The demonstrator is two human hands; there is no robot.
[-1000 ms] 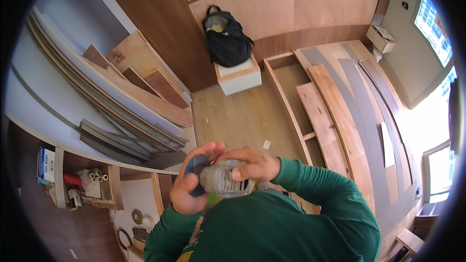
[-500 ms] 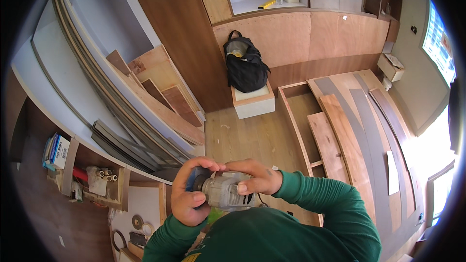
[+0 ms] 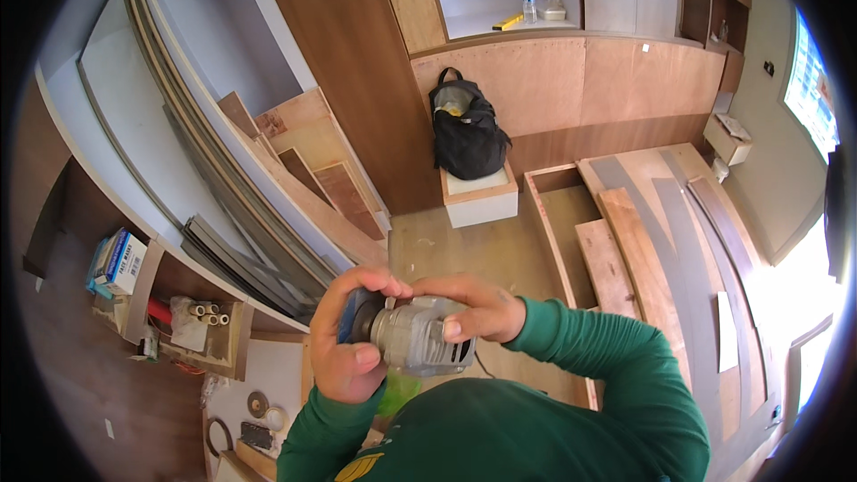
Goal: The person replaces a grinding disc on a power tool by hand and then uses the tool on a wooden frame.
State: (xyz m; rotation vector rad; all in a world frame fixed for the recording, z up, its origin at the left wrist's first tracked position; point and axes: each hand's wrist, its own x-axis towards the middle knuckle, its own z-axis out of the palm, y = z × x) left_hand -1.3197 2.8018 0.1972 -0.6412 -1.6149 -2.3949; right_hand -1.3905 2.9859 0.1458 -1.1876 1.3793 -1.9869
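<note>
A stubby corded power tool (image 3: 416, 342) with a grey vented housing is held sideways in front of my chest. My left hand (image 3: 337, 361) curls round its dark round end, where a blue part shows between thumb and fingers. The grey body is gripped from above by my right hand (image 3: 475, 307), its thumb pressed on the housing near the vent slots. A thin dark cord (image 3: 483, 366) hangs down beside the tool. Under my left wrist, something bright green (image 3: 399, 393) is partly hidden by my green sleeve.
A black backpack (image 3: 470, 134) rests on a white box (image 3: 482, 207) ahead. To the right, long boards (image 3: 638, 245) lie on a low wooden frame. Tall sheets (image 3: 192, 125) lean at left, above a shelf with a box of masks (image 3: 122, 263). Tape rolls (image 3: 258, 404) lie lower left.
The view has shifted slightly, so the room appears a little lower and further right. Both hands keep the same hold on the power tool.
</note>
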